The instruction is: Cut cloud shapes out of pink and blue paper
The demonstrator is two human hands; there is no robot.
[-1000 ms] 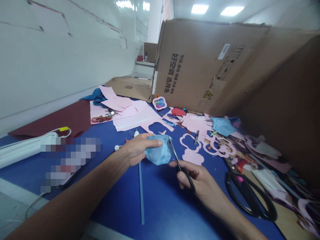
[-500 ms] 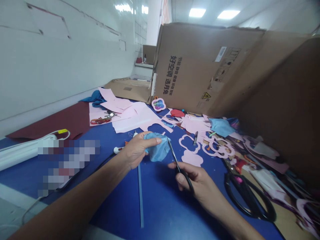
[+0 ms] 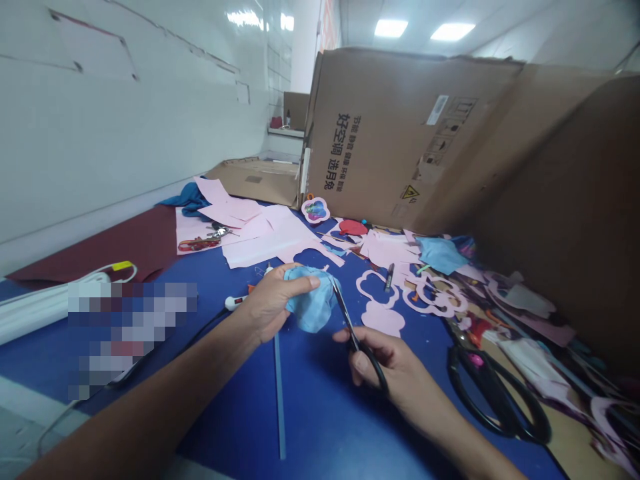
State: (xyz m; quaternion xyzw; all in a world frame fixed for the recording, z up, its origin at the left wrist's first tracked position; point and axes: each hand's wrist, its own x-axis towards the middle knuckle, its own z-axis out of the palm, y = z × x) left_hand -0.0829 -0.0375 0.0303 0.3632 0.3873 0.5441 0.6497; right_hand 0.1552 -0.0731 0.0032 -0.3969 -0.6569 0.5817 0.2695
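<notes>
My left hand [image 3: 274, 300] pinches a small piece of light blue fabric [image 3: 314, 308] between thumb and fingers, holding it above the blue table. The fabric hangs slightly rumpled, with a rounded lower edge. My right hand [image 3: 383, 357] grips small scissors [image 3: 350, 320] with dark handles. Their blades point up and left and meet the upper right edge of the fabric. Below the left hand a narrow grey-blue strip [image 3: 279, 400] lies on the table. Pink flower-shaped cutouts [image 3: 384, 318] lie beyond the right hand.
Large black-handled scissors [image 3: 500, 393] lie at the right beside a pile of scraps. Pink sheets [image 3: 265, 233] and keys [image 3: 219, 231] lie farther back. A tall cardboard box [image 3: 380, 133] stands behind. At left are a white power strip-like bar [image 3: 40, 310] and a pixelated object [image 3: 135, 333].
The fabric swung and changed its folds while staying in my left hand. The scissors shifted slightly left along its upper right edge. The whole view moved a little.
</notes>
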